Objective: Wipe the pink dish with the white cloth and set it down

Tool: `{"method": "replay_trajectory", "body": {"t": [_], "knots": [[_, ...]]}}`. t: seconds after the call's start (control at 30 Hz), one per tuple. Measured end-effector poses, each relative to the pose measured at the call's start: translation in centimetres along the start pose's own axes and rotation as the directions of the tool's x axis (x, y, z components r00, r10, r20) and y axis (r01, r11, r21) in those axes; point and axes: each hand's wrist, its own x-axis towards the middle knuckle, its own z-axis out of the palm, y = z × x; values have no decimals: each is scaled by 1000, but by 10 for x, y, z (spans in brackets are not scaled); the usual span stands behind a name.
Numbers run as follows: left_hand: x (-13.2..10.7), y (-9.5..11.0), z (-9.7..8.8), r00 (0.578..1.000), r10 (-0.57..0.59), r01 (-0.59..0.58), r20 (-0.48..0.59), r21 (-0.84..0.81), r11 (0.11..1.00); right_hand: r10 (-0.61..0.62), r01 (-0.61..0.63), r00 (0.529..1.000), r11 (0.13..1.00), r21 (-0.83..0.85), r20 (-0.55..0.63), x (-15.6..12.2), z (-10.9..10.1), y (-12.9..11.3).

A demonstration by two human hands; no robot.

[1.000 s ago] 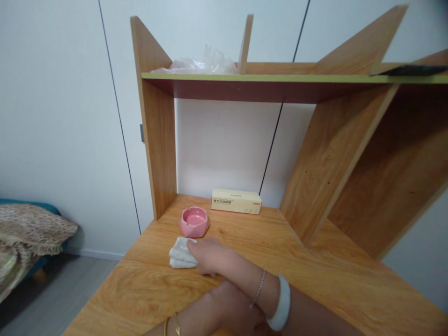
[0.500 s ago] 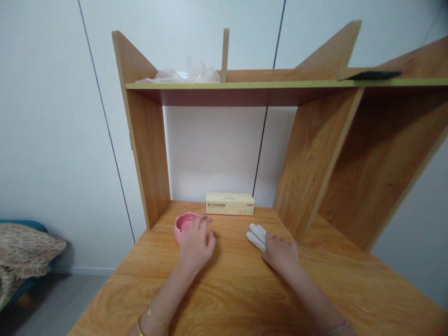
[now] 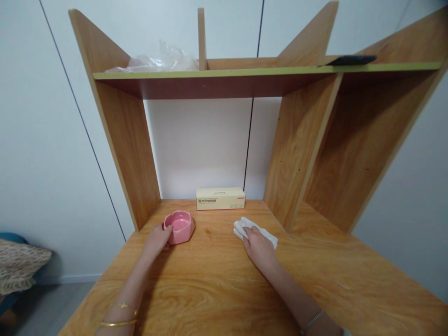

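A pink, faceted ashtray [image 3: 182, 233] with notches in its rim stands upright on the wooden desk. My left hand [image 3: 159, 239] grips its left side, thumb over the rim and the other fingers around the outer wall, partly hidden. To the right lies a folded white cloth [image 3: 268, 235]. My right hand [image 3: 258, 245] rests on that cloth from the front, fingers closed over its near left part. Behind both, against the back wall, is a long cream-coloured box [image 3: 220, 199] with printed lettering; neither hand touches it.
Wooden side panels [image 3: 297, 154] rise on either side of the desk [image 3: 196, 289]. A shelf [image 3: 238, 72] spans above, bearing a clear plastic bag [image 3: 161, 60] and a dark flat object [image 3: 352, 60]. At far left, a patterned cloth [image 3: 21, 263] covers something blue.
My left hand has gone from in front of the ashtray to its left side and taken hold. My right hand has shifted on the cloth, which now shows more to the hand's right. The view has shifted.
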Motion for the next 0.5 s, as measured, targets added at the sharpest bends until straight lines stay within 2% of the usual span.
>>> {"method": "replay_trajectory", "body": {"t": [0.17,0.3,0.37,0.43,0.5], "knots": [[-1,-2,5,997,-70,66,-9,-254,965,-6,47,989,962,270,-150,0,2,-2],[1,0,22,995,-95,78,-18,-427,901,-24,123,973,896,426,-229,0,6,-5],[0,4,34,994,-109,105,32,-607,787,-29,155,965,866,476,-261,0,7,-6],[-3,8,44,982,-91,186,166,-758,626,-32,180,958,838,515,-283,0,9,-7],[-7,11,50,953,-37,277,300,-816,508,-28,195,955,813,549,-297,-1,10,-7]]}}
